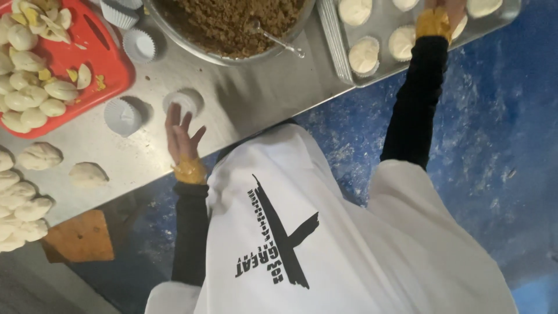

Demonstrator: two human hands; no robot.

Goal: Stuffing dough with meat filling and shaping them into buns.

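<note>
You wear long black sleeves [190,232] under a white apron [349,250] with a black crossed-stroke print on its front. Yellowish cuffs [190,171] ring both wrists, just above the sleeves' ends.

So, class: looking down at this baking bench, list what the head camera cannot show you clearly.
- Right hand: cut off by the top edge over the muffin tray; its grip cannot be told.
- Mixing bowl of brown crumb: its far side lies beyond the top edge.
- Dough pieces: the pile runs off the left edge.
- Left hand: seen from the back, open by a paper cupcake case; contact unclear.
</note>
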